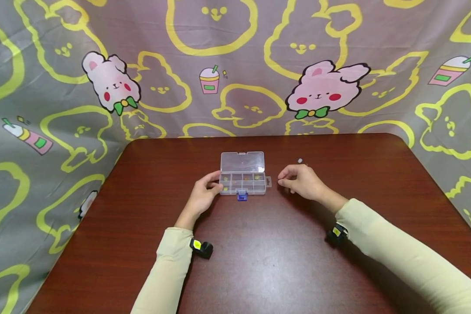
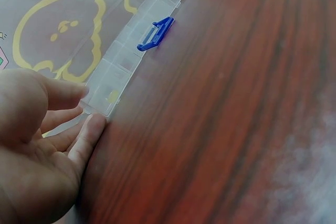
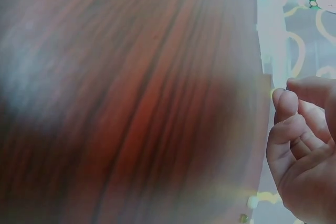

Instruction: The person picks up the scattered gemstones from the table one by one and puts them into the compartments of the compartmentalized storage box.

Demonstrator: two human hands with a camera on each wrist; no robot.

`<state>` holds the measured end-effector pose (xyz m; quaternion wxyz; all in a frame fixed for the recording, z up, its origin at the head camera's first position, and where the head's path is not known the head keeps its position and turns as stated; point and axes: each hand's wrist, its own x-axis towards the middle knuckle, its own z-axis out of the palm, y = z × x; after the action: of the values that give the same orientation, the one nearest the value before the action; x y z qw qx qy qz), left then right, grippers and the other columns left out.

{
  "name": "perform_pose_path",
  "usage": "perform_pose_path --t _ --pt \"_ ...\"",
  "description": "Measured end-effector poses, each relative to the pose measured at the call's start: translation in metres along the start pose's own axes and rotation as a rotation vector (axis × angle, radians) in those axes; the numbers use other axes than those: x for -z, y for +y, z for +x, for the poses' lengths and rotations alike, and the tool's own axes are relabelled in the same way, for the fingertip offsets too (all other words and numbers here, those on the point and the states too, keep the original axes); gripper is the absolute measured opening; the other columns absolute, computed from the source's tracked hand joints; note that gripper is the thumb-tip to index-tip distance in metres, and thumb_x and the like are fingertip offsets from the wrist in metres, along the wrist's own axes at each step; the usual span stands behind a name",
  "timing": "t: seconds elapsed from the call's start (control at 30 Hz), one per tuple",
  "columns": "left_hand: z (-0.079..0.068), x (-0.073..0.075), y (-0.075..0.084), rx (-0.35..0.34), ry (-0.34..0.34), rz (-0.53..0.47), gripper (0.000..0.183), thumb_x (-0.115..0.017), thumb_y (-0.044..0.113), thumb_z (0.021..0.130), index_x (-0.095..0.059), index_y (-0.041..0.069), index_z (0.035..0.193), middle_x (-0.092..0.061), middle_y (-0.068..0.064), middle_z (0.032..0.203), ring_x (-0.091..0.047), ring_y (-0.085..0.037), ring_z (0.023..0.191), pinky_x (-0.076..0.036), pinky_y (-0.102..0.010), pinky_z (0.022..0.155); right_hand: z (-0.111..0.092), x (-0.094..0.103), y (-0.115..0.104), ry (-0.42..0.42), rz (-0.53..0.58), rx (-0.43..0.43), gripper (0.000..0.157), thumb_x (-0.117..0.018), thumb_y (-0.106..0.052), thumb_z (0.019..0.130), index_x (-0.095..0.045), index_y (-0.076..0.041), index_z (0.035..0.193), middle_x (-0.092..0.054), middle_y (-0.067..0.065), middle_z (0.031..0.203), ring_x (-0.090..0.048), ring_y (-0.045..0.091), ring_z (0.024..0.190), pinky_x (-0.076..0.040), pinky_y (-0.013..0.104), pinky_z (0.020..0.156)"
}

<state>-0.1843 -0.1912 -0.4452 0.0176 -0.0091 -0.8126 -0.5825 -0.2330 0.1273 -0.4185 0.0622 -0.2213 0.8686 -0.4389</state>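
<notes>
Head view: clear compartment box (image 1: 242, 179) against left hand (image 1: 203, 195).

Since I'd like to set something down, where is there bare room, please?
The dark reddish table is bare between the cream sleeves and left of the left one. Crowded: the left end of the clear plastic compartment box, held by the left hand, and its right side, with the right hand and a small whitish piece.
</notes>
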Motion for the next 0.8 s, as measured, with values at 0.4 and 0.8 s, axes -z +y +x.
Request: perform_pose_path --t 0.4,0.8 --pt "0.000 0.000 0.004 0.019 -0.025 -0.011 0.047 -0.060 -0.005 0.096 -0.050 -0.007 0.142 -0.053 -0.027 0.140 -0.057 -0.039 0.114 -0.045 -0.020 0.080 0.005 -0.010 -0.015 -0.004 0.058 0.006 0.004 -0.073 -0.005 0.090 -0.071 -0.003 0.094 -0.071 0.010 0.081 -0.060 0.020 0.055 -0.051 0.030 0.052" --pt "-0.001 0.001 0.001 0.000 -0.003 -0.011 0.047 -0.064 -0.003 0.095 -0.055 -0.001 0.141 -0.058 -0.020 0.138 -0.060 -0.033 0.110 -0.048 -0.024 0.082 0.015 -0.027 -0.031 -0.030 0.084 0.049 0.006 -0.072 -0.002 0.089 -0.071 0.001 0.094 -0.071 0.010 0.079 -0.059 0.019 0.053 -0.050 0.030 0.051"
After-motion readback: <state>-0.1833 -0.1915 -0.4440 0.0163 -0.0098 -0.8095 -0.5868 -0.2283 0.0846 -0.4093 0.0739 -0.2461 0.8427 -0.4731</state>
